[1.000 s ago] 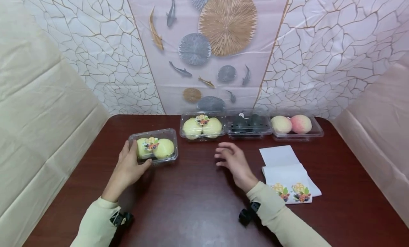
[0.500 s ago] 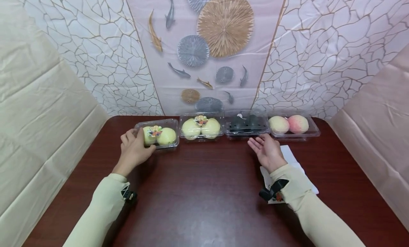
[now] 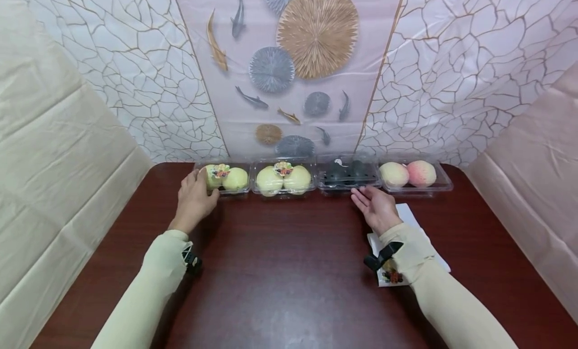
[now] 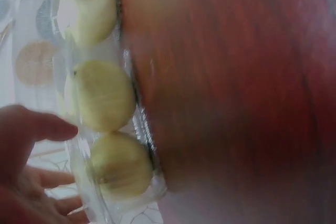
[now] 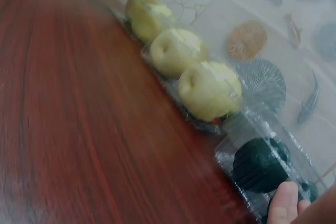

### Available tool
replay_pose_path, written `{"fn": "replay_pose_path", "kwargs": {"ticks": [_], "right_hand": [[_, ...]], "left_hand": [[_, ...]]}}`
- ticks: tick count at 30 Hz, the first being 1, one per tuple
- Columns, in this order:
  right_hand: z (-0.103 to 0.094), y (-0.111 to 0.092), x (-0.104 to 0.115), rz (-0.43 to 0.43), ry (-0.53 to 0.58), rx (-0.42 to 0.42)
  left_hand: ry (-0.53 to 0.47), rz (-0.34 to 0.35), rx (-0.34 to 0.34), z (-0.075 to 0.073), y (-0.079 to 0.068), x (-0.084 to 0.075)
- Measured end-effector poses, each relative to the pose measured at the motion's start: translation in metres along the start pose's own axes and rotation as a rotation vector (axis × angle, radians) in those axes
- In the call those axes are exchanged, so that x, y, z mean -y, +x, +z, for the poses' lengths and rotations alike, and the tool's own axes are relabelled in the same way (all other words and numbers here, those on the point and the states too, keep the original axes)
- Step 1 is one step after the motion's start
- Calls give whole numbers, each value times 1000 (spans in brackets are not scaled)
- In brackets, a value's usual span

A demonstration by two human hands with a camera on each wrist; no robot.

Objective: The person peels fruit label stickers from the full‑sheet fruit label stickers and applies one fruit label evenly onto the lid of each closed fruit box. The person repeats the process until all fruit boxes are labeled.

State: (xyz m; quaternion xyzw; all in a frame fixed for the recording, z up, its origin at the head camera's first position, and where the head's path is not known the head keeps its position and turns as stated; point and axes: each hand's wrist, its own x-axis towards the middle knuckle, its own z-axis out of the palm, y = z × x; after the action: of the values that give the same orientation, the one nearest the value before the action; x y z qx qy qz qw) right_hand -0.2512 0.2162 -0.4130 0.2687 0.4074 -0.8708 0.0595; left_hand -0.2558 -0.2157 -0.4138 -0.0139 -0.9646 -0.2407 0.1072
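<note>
My left hand (image 3: pixel 193 201) grips the left front corner of the leftmost clear plastic fruit box (image 3: pixel 244 188), thumb in front and fingers at its left end. Inside lie two pale yellow-green round fruits (image 3: pixel 235 179), under a lid with a fruit-print sticker (image 3: pixel 221 170). In the left wrist view the thumb (image 4: pixel 58 128) meets the lid's edge. My right hand (image 3: pixel 379 211), fingers extended, is at the front of a clear box of dark green fruit (image 3: pixel 336 174); in the right wrist view its fingertips (image 5: pixel 283 203) appear against that box.
Between them stands another box of yellow-green fruits (image 3: pixel 284 180), stickered too. A box with a cream and a pink peach-like fruit (image 3: pixel 422 174) ends the row at right. White sticker sheets (image 3: pixel 408 216) lie partly under my right forearm. A patterned cloth (image 3: pixel 289 108) hangs behind the brown table (image 3: pixel 280 268).
My left hand has moved the leftmost fruit box back, into line with the row. My right hand has gone right and forward to the dark fruit's box, then stayed nearly still.
</note>
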Motion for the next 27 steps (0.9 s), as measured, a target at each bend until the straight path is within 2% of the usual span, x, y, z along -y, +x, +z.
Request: {"fn": "replay_pose_path", "kwargs": {"ticks": [3,5,8,10,12,15,17,20,27], "right_hand": [[-3,3,-2,-5,-30,-1],[-4,5,-2,-14,-36,2],[-5,9,-2,-43,-25,16],[-6,12,-3,-59,-12,25],[-6,15,-4,-60,-1,33],[-7,17,-4,-47,12,37],[-7,18,-4,-37,10,33],[-7,18,-2,-29,6,22],[-3,10,1,-23,12,-10]], "left_hand": [[17,88,-123,11,-8,-11],[30,181,-168,20,-14,-24],[71,325,-142,34,-18,-49],[116,373,-66,43,-18,-63],[178,378,24,51,-17,-72],[265,336,151,59,-15,-79],[302,307,203,61,-15,-80],[328,284,238,60,-14,-80],[327,292,242,53,-13,-79]]}}
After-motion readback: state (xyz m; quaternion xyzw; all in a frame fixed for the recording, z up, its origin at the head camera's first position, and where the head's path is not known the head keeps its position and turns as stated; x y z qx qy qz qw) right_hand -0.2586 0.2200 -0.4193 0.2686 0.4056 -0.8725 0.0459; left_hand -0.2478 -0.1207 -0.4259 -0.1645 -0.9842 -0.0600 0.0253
